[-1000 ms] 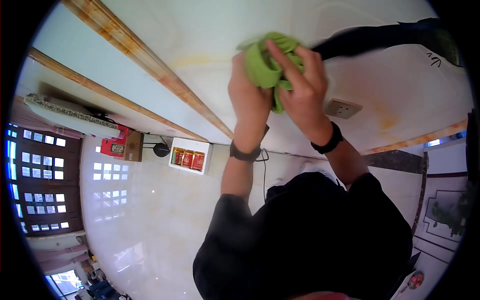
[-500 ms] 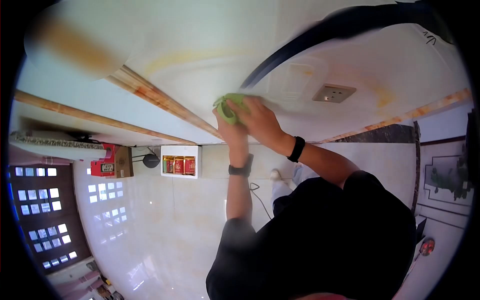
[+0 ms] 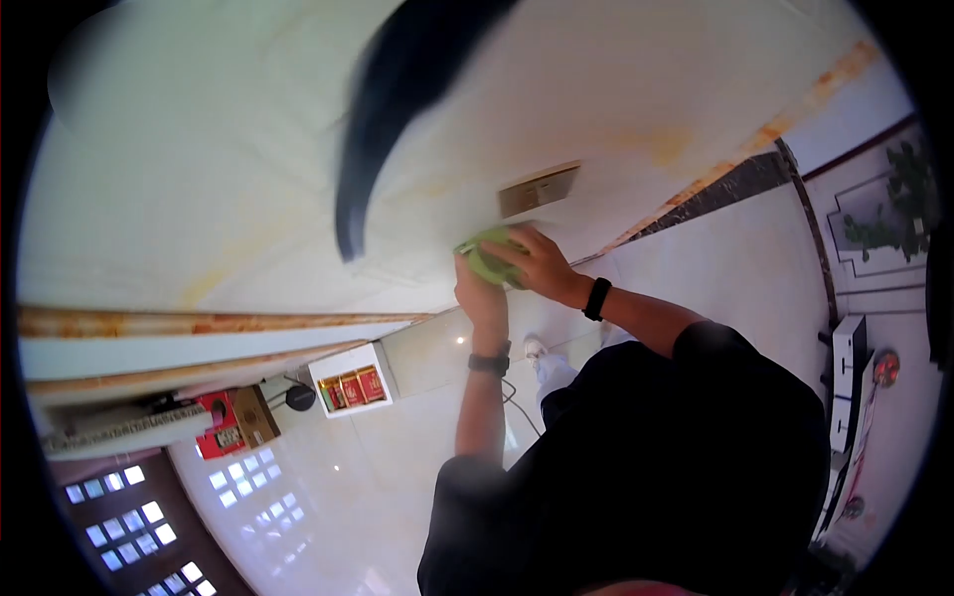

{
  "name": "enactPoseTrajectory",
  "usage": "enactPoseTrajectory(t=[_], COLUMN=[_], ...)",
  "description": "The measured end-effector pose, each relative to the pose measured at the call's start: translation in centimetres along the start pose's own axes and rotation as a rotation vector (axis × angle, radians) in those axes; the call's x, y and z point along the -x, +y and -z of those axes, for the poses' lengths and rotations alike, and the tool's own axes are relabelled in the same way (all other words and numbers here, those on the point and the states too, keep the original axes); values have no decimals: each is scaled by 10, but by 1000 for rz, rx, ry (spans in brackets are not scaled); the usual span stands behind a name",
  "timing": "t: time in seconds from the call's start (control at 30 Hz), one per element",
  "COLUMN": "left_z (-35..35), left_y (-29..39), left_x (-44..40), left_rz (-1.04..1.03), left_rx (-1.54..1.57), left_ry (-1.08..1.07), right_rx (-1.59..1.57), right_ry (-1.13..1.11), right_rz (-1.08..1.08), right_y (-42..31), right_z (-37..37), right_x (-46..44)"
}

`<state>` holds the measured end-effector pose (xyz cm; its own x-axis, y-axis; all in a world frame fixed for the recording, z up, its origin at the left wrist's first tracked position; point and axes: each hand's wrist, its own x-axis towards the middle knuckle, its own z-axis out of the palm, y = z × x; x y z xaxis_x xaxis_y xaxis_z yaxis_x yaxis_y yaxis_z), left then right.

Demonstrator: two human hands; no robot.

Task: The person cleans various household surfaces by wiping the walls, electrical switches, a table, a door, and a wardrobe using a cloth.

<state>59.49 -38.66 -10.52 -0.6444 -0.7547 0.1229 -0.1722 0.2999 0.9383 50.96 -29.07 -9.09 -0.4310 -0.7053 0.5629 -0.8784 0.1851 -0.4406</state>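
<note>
Our left hand [image 3: 481,300] and right hand [image 3: 547,268] are gripping, fingers curled partly closed, a bunched green cloth [image 3: 488,261] between them, beside a pale wall [image 3: 586,89], contact unclear. Just beyond the right hand, a wall socket [image 3: 540,190] is sitting close: if the cloth is damp, which we cannot tell, we are risking moisture inside. Loose folds could be snagging its edge.

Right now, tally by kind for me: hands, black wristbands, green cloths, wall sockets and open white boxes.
Hands: 2, left hand and right hand
Black wristbands: 2
Green cloth: 1
Wall socket: 1
Open white box: 1
Total: 7
</note>
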Motion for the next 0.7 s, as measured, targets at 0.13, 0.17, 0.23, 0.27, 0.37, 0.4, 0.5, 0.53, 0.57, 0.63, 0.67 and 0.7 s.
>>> enactPoseTrajectory(t=[0.13,0.17,0.23,0.27,0.37,0.4,0.5,0.53,0.57,0.63,0.67,0.7], left_z=[-58,-74,-106,-124,-181,-198,-250,-264,-277,-304,-316,-327], left_y=[6,10,18,21,35,49,100,125,154,197,216,233], left_x=[9,13,21,24,36,40,53,56,59,60,61,63], left_rz=[-34,-69,-132,-164,-253,-282,-247,-261,-275,-553,-688,-720], left_rx=[-104,-171,-215,-238,-278,-273,-265,-243,-226,-99,-31,9], left_ry=[-180,-210,-238,-251,-292,-307,-385,-391,-405,-275,-214,-173], right_rx=[38,42,51,57,78,84,91,109,138,170,189,207], right_ry=[50,81,115,120,155,165,341,410,469,592,654,696], right_rz=[-73,-83,-104,-116,-200,-233,-254,-259,-256,-237,-234,-170], right_y=[47,59,84,98,141,150,177,184,187,191,193,196], right_z=[41,50,72,84,118,134,191,214,243,290,310,328], right_x=[35,44,61,69,100,106,117,115,111,102,99,97])
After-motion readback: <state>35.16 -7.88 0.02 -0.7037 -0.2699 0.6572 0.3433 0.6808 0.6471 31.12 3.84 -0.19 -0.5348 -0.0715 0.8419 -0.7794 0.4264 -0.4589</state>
